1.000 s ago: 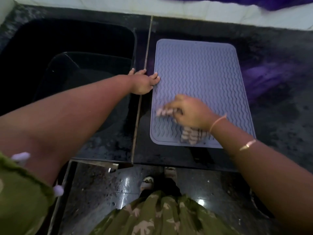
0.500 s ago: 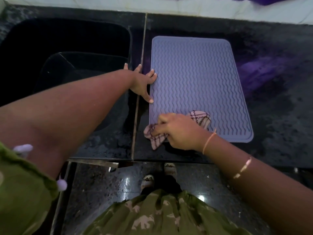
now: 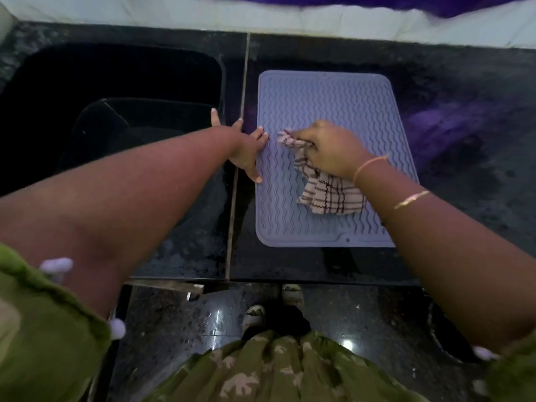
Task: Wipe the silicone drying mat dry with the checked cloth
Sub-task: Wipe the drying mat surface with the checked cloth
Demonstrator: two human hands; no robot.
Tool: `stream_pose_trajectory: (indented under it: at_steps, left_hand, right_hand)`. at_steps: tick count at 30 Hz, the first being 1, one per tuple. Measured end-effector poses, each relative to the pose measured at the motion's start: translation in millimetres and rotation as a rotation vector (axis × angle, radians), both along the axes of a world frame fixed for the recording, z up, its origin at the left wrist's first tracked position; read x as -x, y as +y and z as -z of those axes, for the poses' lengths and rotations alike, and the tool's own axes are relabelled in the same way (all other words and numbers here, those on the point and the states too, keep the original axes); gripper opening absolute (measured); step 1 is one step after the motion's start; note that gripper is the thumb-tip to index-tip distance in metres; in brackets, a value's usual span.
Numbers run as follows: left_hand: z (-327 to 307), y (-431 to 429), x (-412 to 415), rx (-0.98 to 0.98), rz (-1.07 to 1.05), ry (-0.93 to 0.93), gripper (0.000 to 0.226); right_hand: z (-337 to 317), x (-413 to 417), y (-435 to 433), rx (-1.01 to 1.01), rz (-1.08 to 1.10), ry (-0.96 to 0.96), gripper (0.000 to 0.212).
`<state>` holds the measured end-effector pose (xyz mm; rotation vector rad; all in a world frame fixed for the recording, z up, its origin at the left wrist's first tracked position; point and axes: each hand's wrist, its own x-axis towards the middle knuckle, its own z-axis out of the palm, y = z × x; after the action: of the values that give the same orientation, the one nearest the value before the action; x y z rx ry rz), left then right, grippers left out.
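Lying mid-frame on a black stone counter [image 3: 464, 198], the mat [image 3: 333, 94] borders a dark sink [image 3: 116, 82]. Right hand [image 3: 330, 150] grips the checked cloth [image 3: 330, 198]; left hand [image 3: 246, 152], fingers spread, presses its edge.

drying mat [image 3: 333, 100]: matt silicone, raised wavy ribs | checked cloth [image 3: 330, 198]: soft woven fabric, crumpled | countertop [image 3: 464, 216]: speckled black stone, polished | sink [image 3: 145, 71]: dark, dull finish | floor [image 3: 188, 323]: glossy dark tile | bangle [image 3: 411, 199]: shiny gold-coloured metal

Dim, purple-tinted light; glare spots on floor [image 3: 346, 343]; blurred, warped edges.
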<state>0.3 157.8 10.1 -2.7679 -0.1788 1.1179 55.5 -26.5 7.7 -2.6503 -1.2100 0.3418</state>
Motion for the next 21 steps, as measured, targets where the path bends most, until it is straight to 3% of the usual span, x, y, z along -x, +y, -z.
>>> stream_pose_trajectory:
  at_steps: [3, 6, 11, 14, 17, 21]
  left_hand:
    - [0, -2, -1, -0.017, 0.010, 0.007, 0.112]
    - [-2, -5, -3, -0.035, 0.015, 0.017, 0.114]
    - [-7, -15, -2, -0.036, -0.001, 0.000, 0.112]
    - [-8, -15, -1, -0.006, -0.022, -0.010, 0.112]
    - [-7, -12, -1, -0.011, -0.014, -0.006, 0.113]
    - [-6, -11, -3, 0.013, 0.010, -0.034, 0.114]
  right_hand:
    - [16, 25, 15, 0.153, 0.024, -0.087, 0.043]
    - [20, 55, 1, 0.143, -0.032, -0.176, 0.042]
    - [23, 80, -42, 0.071, -0.311, -0.055, 0.042]
    - [21, 64, -52, 0.080, -0.331, -0.011, 0.038]
    - [22, 28, -53, 0.037, -0.138, -0.042, 0.035]
    - [11, -20, -38, -0.204, 0.310, 0.333, 0.014]
